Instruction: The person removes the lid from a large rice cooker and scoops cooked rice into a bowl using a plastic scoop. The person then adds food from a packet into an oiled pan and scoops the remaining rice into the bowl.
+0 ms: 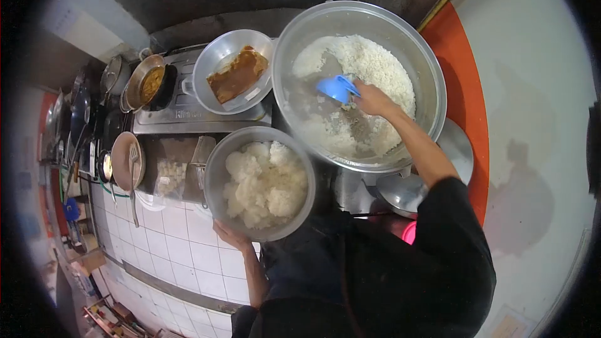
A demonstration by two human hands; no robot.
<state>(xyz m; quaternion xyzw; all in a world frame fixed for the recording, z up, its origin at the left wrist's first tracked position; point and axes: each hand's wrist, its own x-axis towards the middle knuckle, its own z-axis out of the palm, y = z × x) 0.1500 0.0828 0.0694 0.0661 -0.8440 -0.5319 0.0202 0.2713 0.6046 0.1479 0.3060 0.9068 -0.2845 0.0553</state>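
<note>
My right hand [374, 98] is closed around the handle of a blue plastic scoop [337, 89]. The scoop is inside a wide metal pot [432, 81], over a bare steamy patch beside the white rice [382, 62]. Against the lower left rim of a smaller grey pot [216, 144] rests my left hand [230, 235], its fingers partly hidden under the pot. Clumps of white rice [266, 181] fill much of this smaller pot, which I hold close to my body.
Left of the big pot, a metal pan [228, 40] with brown sauce sits on the stove [181, 126]. Further left are a pan of brown food [150, 84] and a bowl [127, 172] with a long fork-like utensil [134, 188]. Metal lids [400, 191] lie at lower right.
</note>
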